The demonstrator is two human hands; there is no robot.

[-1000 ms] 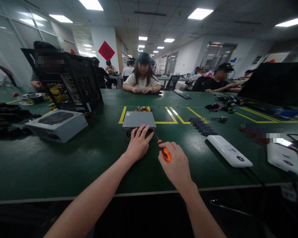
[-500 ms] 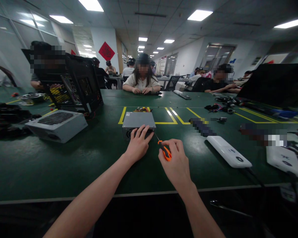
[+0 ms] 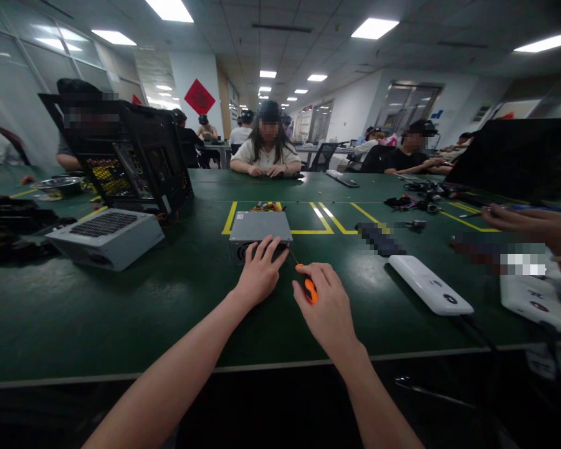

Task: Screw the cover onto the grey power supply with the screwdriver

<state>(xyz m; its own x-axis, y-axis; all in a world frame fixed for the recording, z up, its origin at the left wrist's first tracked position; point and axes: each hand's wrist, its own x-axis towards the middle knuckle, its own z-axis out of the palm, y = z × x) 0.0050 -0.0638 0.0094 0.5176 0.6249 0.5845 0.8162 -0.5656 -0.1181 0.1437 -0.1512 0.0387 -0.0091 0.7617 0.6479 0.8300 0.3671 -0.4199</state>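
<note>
A grey computer power supply [image 3: 260, 226] sits on the green table in front of me, its fan side towards me and coloured cables at its back. My left hand [image 3: 258, 271] holds its near side, fingers spread over the top edge and front face. Closed around an orange and black screwdriver [image 3: 311, 291], my right hand [image 3: 326, 305] is just right of the unit. The screwdriver's thin shaft points at the unit's lower right front corner, close to my left fingertips. Those fingers cover the contact point, so I cannot tell whether the tip sits in a screw.
To the left lies a second power supply [image 3: 107, 240], before an open black computer case [image 3: 135, 159] and near a metal bowl [image 3: 60, 186]. At right are a white device [image 3: 430, 285], dark cables [image 3: 414, 198] and a co-worker's hand [image 3: 533, 224]. Another person sits opposite.
My right hand has shifted slightly and turned around the screwdriver handle. My left hand and the power supply stay put. At right, a co-worker's hand has reached further in over the table.
</note>
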